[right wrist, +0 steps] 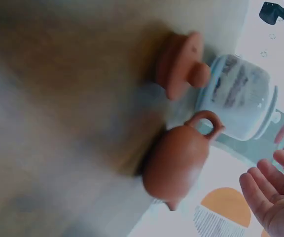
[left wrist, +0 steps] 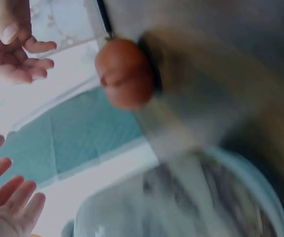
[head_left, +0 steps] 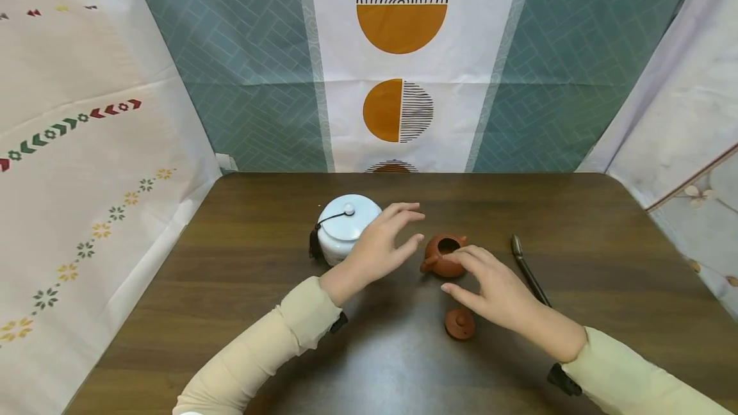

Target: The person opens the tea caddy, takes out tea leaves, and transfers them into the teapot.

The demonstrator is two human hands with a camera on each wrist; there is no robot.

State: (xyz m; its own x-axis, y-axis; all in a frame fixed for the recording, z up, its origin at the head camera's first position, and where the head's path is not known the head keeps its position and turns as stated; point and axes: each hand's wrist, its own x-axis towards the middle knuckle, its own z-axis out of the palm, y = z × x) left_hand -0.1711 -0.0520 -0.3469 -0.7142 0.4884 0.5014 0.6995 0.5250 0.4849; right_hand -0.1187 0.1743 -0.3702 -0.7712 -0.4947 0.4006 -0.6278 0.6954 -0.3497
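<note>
Teapot [head_left: 435, 257]: reddish-brown clay, standing upright on the counter [head_left: 259, 261], just to the right of the jar and near the right hand; its mouth is uncovered
Inside the teapot: dark through the round mouth; what it holds, if anything, cannot be told
Handle and spout: the loop handle [right wrist: 206, 121] faces the near left, the short spout [head_left: 463, 239] the far right
Teapot lid [head_left: 459, 324]: lying on the counter on the near side of the teapot, apart from it, round knob upward
Jar [head_left: 334, 250]: white and squat, upright at the far left of the teapot; the right wrist view shows dark markings on its wall
Jar lid [head_left: 359, 207]: white, seated on the jar, so the contents are hidden
Cord [head_left: 331, 217]: dark, running from the knob of the jar lid to a tassel [head_left: 314, 245] at the jar's left side
Left hand [head_left: 380, 242]: open, fingers loosely extended in the air, overlapping the jar's right edge in the head view
Right hand [head_left: 490, 284]: open, thumb apart from gently bent fingers, in the air at the teapot's near right
Slender dark tool [head_left: 530, 274]: lying on the counter to the right of the teapot, its paler tip at the far end
</note>
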